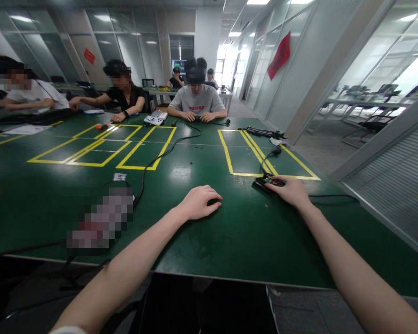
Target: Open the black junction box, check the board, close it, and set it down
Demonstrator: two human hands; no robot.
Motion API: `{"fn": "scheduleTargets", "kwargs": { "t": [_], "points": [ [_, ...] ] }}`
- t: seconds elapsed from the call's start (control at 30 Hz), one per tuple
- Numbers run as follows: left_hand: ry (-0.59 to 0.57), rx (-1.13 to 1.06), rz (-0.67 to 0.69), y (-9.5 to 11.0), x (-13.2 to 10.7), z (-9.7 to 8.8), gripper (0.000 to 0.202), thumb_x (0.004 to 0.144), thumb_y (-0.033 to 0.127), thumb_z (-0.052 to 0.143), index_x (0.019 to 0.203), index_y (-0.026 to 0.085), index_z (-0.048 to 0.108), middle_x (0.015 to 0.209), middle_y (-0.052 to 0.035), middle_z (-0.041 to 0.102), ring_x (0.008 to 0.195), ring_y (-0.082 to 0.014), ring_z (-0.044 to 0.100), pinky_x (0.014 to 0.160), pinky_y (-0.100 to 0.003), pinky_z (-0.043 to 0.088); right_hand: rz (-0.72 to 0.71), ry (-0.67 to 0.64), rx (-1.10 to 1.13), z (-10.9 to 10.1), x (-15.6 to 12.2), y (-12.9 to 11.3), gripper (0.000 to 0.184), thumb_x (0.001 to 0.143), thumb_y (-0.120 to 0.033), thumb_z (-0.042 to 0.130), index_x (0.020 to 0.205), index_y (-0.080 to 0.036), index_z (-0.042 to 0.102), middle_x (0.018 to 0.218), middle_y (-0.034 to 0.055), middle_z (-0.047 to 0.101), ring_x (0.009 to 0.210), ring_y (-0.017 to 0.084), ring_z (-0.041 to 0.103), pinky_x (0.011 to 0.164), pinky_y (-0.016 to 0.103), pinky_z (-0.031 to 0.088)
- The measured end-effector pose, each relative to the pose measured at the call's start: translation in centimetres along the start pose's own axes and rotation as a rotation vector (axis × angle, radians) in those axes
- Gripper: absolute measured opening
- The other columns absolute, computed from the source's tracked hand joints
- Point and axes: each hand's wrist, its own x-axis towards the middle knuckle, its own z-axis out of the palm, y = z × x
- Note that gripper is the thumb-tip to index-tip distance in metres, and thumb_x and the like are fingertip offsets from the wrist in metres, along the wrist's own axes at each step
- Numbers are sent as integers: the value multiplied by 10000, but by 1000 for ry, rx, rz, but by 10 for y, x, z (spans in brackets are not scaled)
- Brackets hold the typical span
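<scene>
My left hand (200,202) rests on the green table with its fingers loosely curved and the thumb apart. Only a dark gap shows between thumb and fingers. Farther right, my right hand (293,190) grips the near right edge of a small flat black device (261,184) with some greenish and orange detail on top. What kind of device it is, I cannot tell. It lies just in front of the yellow tape lines, and part of it is hidden under my fingers. A black plug (276,151) on a short cable lies just beyond it.
Yellow tape (230,160) marks boxes on the table (181,241). A long black cable (148,169) runs to a blurred-out object (102,220) at left. A folded black tripod-like thing (263,133) lies at the far right. Several people sit across, one in a grey shirt (198,99).
</scene>
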Motion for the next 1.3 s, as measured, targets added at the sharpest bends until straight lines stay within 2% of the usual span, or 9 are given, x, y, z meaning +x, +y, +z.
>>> {"fn": "scheduleTargets", "kwargs": {
  "t": [0.1, 0.17, 0.33, 0.47, 0.6, 0.73, 0.9, 1.1, 1.3],
  "points": [
    [55, -7, -5, 1, 0, -2, 235, 956, 292, 608, 1142, 207, 723, 1160, -75, 753, 1078, -235, 680, 953, -380, 549, -253, -114, 157, 11, -24, -54, 348, 784, -464, 754, 1043, -235, 790, 1076, 102, 777, 983, 301, 717, 799, 392, 563],
    [103, -19, 14, 2, -1, -5, 313, 924, 365, 659, 1199, 221, 697, 1230, -92, 718, 1126, -251, 658, 980, -398, 535, -492, -228, 285, 17, -43, -87, 301, 802, -415, 761, 1031, -221, 786, 1008, 86, 771, 912, 267, 721, 810, 379, 561],
    [10, -56, 105, 5, -4, -12, 517, 734, 647, 794, 969, 198, 694, 992, -80, 707, 949, -242, 654, 863, -350, 535, -816, -448, 509, 21, -79, -131, 279, 808, -348, 801, 1048, -213, 759, 987, 70, 742, 890, 230, 715, 810, 345, 561],
    [-41, -14, 95, 5, -6, -12, 550, 673, 635, 843, 950, 190, 676, 991, -68, 674, 930, -233, 636, 796, -320, 523, -839, -450, 565, 13, -80, -130, 341, 792, -306, 799, 1115, -222, 729, 1075, 80, 710, 945, 228, 697, 821, 341, 558],
    [-65, 43, 47, 1, -7, -12, 440, 718, 558, 828, 923, 191, 695, 1077, -67, 642, 943, -214, 635, 803, -306, 526, -783, -446, 554, 1, -71, -120, 352, 790, -293, 762, 1127, -228, 683, 1055, 60, 678, 691, 142, 594, 616, 277, 502],
    [-44, 75, -14, -6, -7, -13, 328, 794, 478, 791, 943, 198, 709, 1087, -59, 660, 972, -210, 636, 831, -311, 532, -741, -418, 508, -4, -65, -110, 335, 784, -313, 754, 1091, -226, 650, 1020, 48, 650, 621, 122, 528, 567, 269, 460],
    [-13, 76, -29, -12, -6, -14, 352, 803, 516, 786, 933, 194, 730, 1076, -74, 682, 982, -226, 644, 853, -337, 544, -719, -387, 387, 5, -57, -102, 186, 837, -386, 726, 888, -215, 672, 862, 27, 655, 642, 143, 554, 584, 267, 429],
    [55, 33, -26, -11, -7, -26, 265, 836, 448, 717, 918, 197, 741, 1076, -82, 671, 1017, -235, 646, 867, -342, 542, -708, -374, 331, 13, -50, -102, 310, 941, -450, 609, 758, -213, 688, 690, 24, 667, 622, 165, 583, 604, 277, 380],
    [10, -117, -169, -10, -11, -46, 86, 718, 231, 606, 706, 162, 655, 668, 8, 585, 628, -137, 528, 608, -264, 404, -624, -324, 449, 10, -73, -119, 328, 919, -430, 587, 689, -199, 630, 549, -9, 552, 498, 135, 474, 545, 269, 347]
  ]
}}
